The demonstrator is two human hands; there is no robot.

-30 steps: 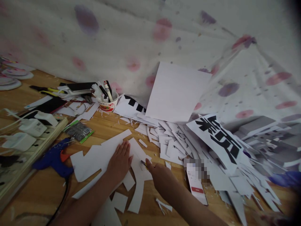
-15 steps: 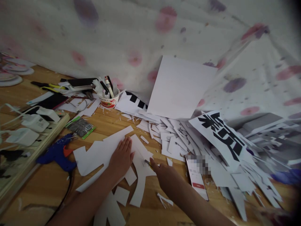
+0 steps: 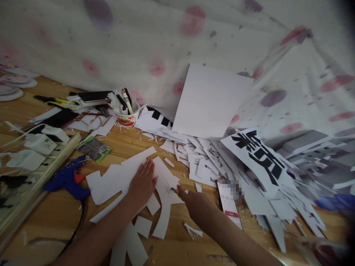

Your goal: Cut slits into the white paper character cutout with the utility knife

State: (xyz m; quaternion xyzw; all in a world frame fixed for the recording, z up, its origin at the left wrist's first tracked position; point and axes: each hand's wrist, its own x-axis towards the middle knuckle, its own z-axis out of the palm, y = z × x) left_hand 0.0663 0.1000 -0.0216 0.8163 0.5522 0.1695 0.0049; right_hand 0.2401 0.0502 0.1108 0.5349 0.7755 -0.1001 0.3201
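My left hand point(image 3: 142, 183) lies flat, palm down, on a large white cut sheet point(image 3: 111, 183), with its fingertips beside a second white piece point(image 3: 164, 218) that curves down toward the front edge. Closed around a small cutter point(image 3: 176, 192), my right hand point(image 3: 195, 205) is just to the right. The cutter's blade points left, at the upper part of the curved piece; whether its tip touches the surface is too small to tell. Smaller white pieces point(image 3: 143, 226) lie below my left hand.
On the left are a blue glue gun point(image 3: 68, 179) and a power strip point(image 3: 59, 155) with chargers. A cup of pens point(image 3: 127, 117) stands at the back. White scraps point(image 3: 203, 168), a phone point(image 3: 229, 203) and a printed sheet point(image 3: 255, 159) lie right. A white board point(image 3: 212, 101) leans behind.
The whole view has shifted slightly. Both hands keep nearly the same places on the white pieces, and the cutter is still in my right hand.
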